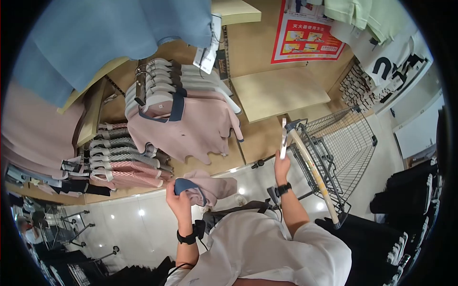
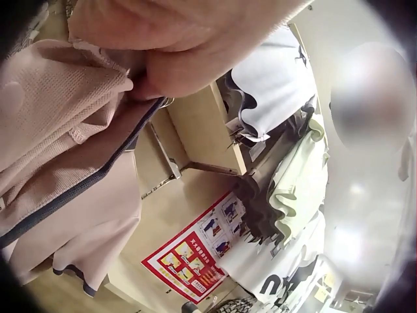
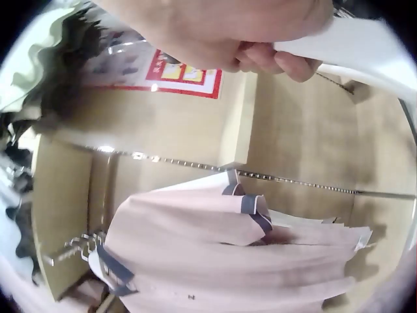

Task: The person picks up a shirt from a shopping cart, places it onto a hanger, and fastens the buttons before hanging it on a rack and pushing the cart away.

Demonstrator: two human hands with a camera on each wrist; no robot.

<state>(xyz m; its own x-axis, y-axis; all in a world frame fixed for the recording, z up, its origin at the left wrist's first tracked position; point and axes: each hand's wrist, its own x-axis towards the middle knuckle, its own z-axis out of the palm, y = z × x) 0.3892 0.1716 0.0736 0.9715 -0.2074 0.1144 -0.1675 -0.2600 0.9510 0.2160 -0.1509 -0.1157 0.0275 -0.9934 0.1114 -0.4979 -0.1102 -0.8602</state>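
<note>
My left hand (image 1: 179, 202) grips a pink polo shirt (image 1: 217, 187) near its blue collar, and the cloth hangs bunched in front of my body. Up close in the left wrist view, thumb and fingers pinch the ribbed pink fabric (image 2: 58, 124) beside a dark blue edge. A white clothes hanger (image 1: 284, 143), seen nearly edge-on, is in my right hand (image 1: 282, 169), which is beside the cart handle. The right wrist view shows curled fingers (image 3: 293, 64) around its broad white arm (image 3: 355, 45). Ahead, another pink polo shirt (image 1: 191, 125) hangs at the front of a rail.
A wire shopping cart (image 1: 350, 143) stands at my right. Striped shirts (image 1: 126, 162) hang lower left, and blue garments (image 1: 109, 43) overhang the upper left. A wooden shelf (image 1: 281, 93) juts from the wall below a red poster (image 1: 310, 35). Black clothes (image 1: 405, 190) hang at far right.
</note>
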